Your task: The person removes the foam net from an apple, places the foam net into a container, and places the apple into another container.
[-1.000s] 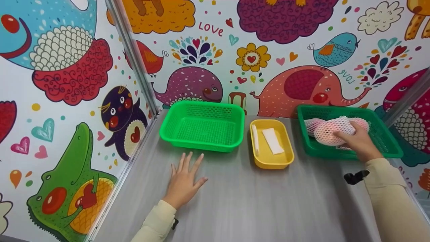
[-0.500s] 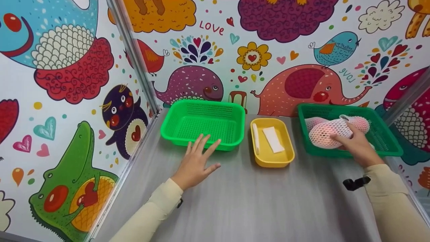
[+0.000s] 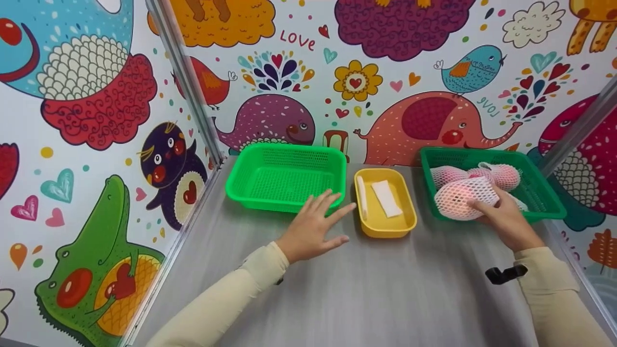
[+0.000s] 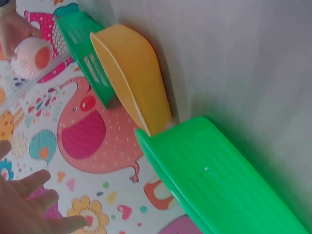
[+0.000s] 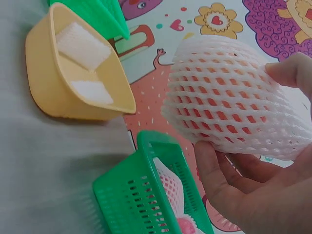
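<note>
Now that the right hand (image 3: 510,220) has drawn its gripped foam-netted fruit (image 3: 454,200) clear of the dark-green basket (image 5: 116,189) beneath, that one's singled out, the left hand (image 3: 311,232) nearer, fingers spread, holding nothing.

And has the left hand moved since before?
Yes. In the head view, the left hand moved right and forward, to the front right corner of the light green basket, nearer the yellow tub.

Your white net wrap (image 5: 219,100): matt foam, open-meshed. Your bright green rectangular basket (image 3: 279,183) and dark green rectangular basket (image 5: 119,195): smooth plastic. Your yellow oblong tub (image 3: 388,231): smooth plastic, slight sheen. Your grey tabletop (image 3: 376,299): smooth, near-matt. Your cream sleeves (image 3: 217,301): matt cloth. Silver corner strip (image 3: 188,79): metal.
</note>
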A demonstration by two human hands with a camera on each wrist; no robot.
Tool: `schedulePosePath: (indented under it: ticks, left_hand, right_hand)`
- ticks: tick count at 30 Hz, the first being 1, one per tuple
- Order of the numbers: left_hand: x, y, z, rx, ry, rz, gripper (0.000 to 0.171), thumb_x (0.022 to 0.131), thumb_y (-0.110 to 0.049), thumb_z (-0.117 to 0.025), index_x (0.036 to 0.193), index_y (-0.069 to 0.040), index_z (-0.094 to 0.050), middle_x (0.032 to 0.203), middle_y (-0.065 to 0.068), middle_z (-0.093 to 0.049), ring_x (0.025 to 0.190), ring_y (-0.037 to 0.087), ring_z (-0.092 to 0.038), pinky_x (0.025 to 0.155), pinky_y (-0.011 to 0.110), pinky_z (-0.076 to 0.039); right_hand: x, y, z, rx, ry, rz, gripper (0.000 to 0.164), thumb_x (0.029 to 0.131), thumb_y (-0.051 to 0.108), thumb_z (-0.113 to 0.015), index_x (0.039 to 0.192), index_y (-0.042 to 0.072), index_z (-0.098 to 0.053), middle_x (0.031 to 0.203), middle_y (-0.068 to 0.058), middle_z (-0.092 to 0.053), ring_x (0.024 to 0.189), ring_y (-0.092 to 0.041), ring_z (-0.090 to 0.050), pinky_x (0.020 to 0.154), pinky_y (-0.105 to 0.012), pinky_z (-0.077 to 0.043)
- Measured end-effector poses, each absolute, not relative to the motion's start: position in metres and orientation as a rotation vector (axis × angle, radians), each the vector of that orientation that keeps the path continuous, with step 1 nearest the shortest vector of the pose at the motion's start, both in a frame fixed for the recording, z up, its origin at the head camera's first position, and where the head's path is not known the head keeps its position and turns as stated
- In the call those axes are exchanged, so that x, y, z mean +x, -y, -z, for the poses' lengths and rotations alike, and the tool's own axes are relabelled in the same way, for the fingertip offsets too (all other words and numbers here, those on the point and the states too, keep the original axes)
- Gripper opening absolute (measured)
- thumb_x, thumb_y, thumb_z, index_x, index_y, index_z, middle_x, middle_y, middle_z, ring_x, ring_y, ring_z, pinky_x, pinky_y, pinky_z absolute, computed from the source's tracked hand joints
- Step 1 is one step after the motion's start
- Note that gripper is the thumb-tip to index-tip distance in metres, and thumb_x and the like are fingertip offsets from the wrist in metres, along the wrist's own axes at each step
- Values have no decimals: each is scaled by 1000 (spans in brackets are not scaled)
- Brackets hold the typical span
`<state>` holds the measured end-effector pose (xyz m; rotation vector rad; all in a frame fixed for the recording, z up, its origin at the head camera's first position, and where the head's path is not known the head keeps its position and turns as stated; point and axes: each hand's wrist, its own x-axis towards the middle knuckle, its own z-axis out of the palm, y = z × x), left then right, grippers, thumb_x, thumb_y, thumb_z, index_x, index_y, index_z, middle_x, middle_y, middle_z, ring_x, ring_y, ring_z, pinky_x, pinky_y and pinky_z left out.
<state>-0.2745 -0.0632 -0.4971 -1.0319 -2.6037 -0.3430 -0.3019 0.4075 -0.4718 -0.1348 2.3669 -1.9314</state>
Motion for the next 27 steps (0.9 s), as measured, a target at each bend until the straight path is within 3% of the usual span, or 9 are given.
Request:
schedulePosePath:
  ticks: [5, 9, 14, 16, 19, 25, 27]
  left_hand:
    - [-278, 43, 498, -1095, 2590, 312, 72, 97, -68, -42, 159, -43, -17, 160, 6, -30, 150, 29, -18, 113, 62, -22]
    - [-281, 32, 501, -1135, 2573, 294, 69, 98, -66, -43, 159, -41, -22, 158, 6, -34, 148, 28, -24, 113, 61, -24]
    - [-286, 22, 512, -1174, 2451, 387, 50, 102, -48, -53, 146, -24, -53, 140, 1, -54, 134, 18, -45, 112, 38, -35]
    - [-287, 17, 518, -1157, 2408, 511, 36, 101, -35, -60, 132, -18, -64, 129, -2, -60, 125, 12, -51, 108, 26, -38]
    - [-285, 7, 528, -1071, 2425, 799, 23, 98, -22, -68, 120, -17, -71, 120, -6, -62, 115, 7, -55, 100, 19, -42]
    - [-274, -17, 546, -854, 2441, 1572, 26, 95, -18, -71, 121, -15, -70, 114, -7, -65, 103, 7, -62, 85, 20, -52]
    - [-272, -23, 552, -791, 2418, 1750, 28, 95, -16, -71, 123, -15, -69, 114, -3, -67, 104, 9, -63, 85, 23, -53]
  right_hand:
    - [-298, -394, 469, -126, -2429, 1843, 76, 101, 31, -62, 158, 7, -17, 131, -4, -48, 102, -12, -61, 84, -25, -55]
    - [-293, -383, 466, -119, -2406, 1848, 80, 101, 33, -62, 159, 8, -13, 137, -8, -43, 107, -14, -58, 86, -26, -54]
    - [-285, -366, 464, -152, -2319, 1932, 82, 101, 28, -62, 160, 7, -9, 141, -12, -39, 107, -15, -59, 87, -27, -54]
    - [-282, -358, 465, -151, -2285, 1959, 83, 101, 28, -62, 160, 6, -8, 141, -11, -40, 106, -15, -60, 88, -29, -54]
    - [-280, -345, 473, -109, -2197, 2024, 83, 100, 30, -64, 160, 6, -10, 139, -10, -43, 107, -17, -61, 89, -34, -55]
    - [-275, -314, 498, 47, -1891, 2227, 80, 100, 26, -65, 158, 8, -15, 136, -10, -47, 109, -22, -62, 94, -46, -52]
    - [-272, -304, 507, 103, -1791, 2281, 78, 100, 25, -66, 158, 9, -17, 137, -11, -48, 111, -25, -63, 95, -49, -50]
